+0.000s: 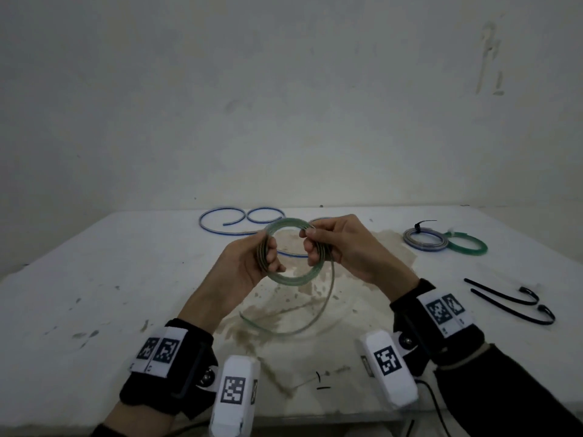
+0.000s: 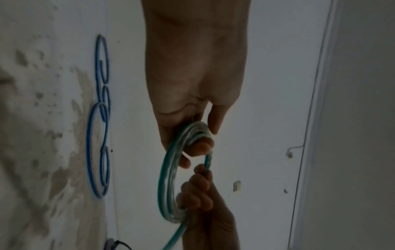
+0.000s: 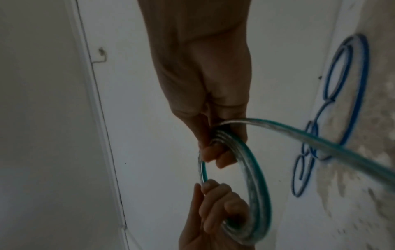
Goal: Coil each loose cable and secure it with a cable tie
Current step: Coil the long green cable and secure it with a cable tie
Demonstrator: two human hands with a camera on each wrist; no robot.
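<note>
Stained white table [image 1: 94, 279]; both hands (fingers curled) hold green cable [image 1: 291, 277].

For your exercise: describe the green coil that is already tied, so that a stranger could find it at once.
Start at the white table and go to its far right side. Two finished coils lie there touching; the tied green coil is the right-hand one. Its neighbour, the grey-blue coil, carries a black tie, and the other green cable is in hand.

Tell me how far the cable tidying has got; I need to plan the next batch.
Done: two tied coils lie at the table's far right. In hand: the left hand and right hand grip a green cable mostly coiled, its tail hanging loose. Left: the blue cable lies uncoiled; two black cable ties wait unused.
</note>
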